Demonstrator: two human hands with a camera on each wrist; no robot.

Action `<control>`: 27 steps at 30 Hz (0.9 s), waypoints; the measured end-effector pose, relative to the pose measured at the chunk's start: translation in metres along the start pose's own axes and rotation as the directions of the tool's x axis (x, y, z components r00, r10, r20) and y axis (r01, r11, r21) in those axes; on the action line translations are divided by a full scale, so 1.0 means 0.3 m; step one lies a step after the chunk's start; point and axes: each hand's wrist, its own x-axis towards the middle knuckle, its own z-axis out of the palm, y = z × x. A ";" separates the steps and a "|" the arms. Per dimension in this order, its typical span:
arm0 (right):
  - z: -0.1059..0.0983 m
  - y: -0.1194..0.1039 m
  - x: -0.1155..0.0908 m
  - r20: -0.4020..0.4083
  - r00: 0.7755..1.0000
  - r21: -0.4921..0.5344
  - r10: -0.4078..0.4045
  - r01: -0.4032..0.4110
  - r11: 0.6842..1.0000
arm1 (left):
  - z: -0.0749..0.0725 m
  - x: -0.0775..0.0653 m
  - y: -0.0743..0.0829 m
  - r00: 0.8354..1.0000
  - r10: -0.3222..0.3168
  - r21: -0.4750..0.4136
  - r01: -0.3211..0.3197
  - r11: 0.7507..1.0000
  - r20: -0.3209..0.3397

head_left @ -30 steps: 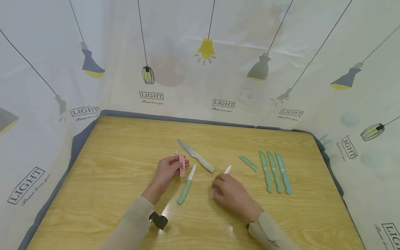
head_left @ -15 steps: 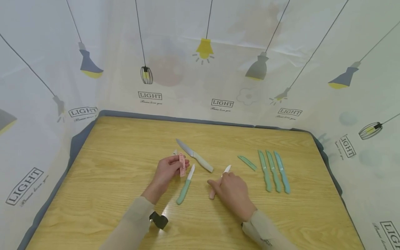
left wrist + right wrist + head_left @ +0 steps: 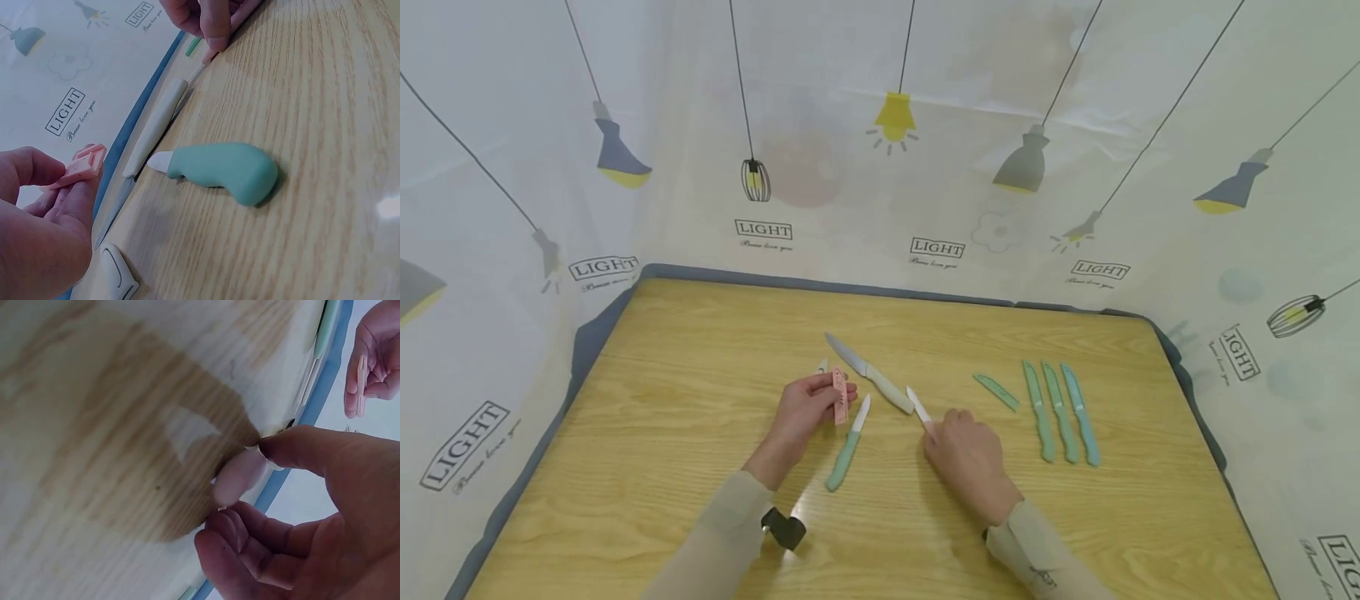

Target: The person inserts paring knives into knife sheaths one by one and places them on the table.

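My left hand [image 3: 797, 408] pinches a pink blade sheath [image 3: 840, 397] between thumb and fingers, raised above the table. Across from it, my right hand [image 3: 966, 454] holds a small paring knife by its pink handle [image 3: 240, 478]; the white blade [image 3: 917, 404] points away and to the left, its tip close to the cream handle of a larger knife [image 3: 887, 390]. Between the hands lies a bare paring knife with a green handle [image 3: 225, 170]. A white sheath [image 3: 119, 273] rests beyond the left hand, mostly hidden by it in the head view.
Right of my right hand lie a loose green sheath [image 3: 997, 392], two sheathed green knives [image 3: 1040, 417] and a sheathed blue knife [image 3: 1081, 417], side by side. All rest on a wooden table [image 3: 700, 333]; a lamp-printed curtain [image 3: 850, 208] rises around its far sides.
My right hand has shifted its grip on the pink-handled knife, and the blade has swung from pointing right to pointing left. The left hand stays in place with the pink sheath.
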 end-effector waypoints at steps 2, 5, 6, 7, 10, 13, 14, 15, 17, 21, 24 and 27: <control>-0.001 -0.001 0.001 -0.013 0.999 0.064 0.039 -0.038 0.997 | -0.001 -0.001 0.001 1.000 0.000 0.000 0.000 1.000 -0.001; 0.003 0.000 0.002 -0.036 0.999 0.103 0.027 -0.023 0.994 | -0.001 -0.004 0.001 1.000 0.000 -0.001 0.000 1.000 -0.002; 0.005 0.001 0.002 -0.036 0.999 0.109 0.016 -0.012 0.994 | -0.001 -0.004 0.002 1.000 0.001 -0.002 -0.001 1.000 -0.002; 0.006 0.003 0.003 -0.039 0.999 0.118 0.004 0.001 0.993 | 0.000 -0.005 0.002 1.000 0.003 -0.001 -0.003 1.000 -0.002; 0.012 0.013 0.008 -0.012 1.000 0.176 0.009 -0.006 0.984 | 0.004 -0.004 0.002 1.000 0.007 -0.001 -0.007 1.000 0.001; 0.015 0.024 0.013 0.036 0.998 0.244 0.042 -0.050 0.968 | 0.012 -0.002 0.000 1.000 0.010 -0.012 -0.010 1.000 0.009; 0.014 0.027 0.014 0.049 0.997 0.263 0.056 -0.067 0.963 | 0.015 -0.001 -0.001 1.000 0.011 -0.018 -0.011 1.000 0.012; 0.013 0.030 0.015 0.060 0.996 0.278 0.068 -0.082 0.957 | 0.018 0.000 -0.002 1.000 0.012 -0.019 -0.012 1.000 0.013; 0.010 0.034 0.014 0.062 0.995 0.296 0.077 -0.092 0.951 | 0.022 0.002 -0.004 1.000 0.013 -0.026 -0.013 1.000 0.013; -0.005 0.035 0.006 0.058 0.993 0.343 0.102 -0.115 0.932 | 0.027 0.004 -0.002 1.000 0.009 -0.013 -0.009 1.000 0.007; -0.021 0.033 -0.001 0.044 0.993 0.389 0.111 -0.120 0.913 | 0.029 0.005 0.001 1.000 0.005 -0.011 -0.005 1.000 0.010; -0.035 0.029 -0.007 0.025 0.994 0.430 0.107 -0.108 0.897 | 0.033 0.002 0.005 1.000 0.005 -0.014 -0.005 1.000 0.011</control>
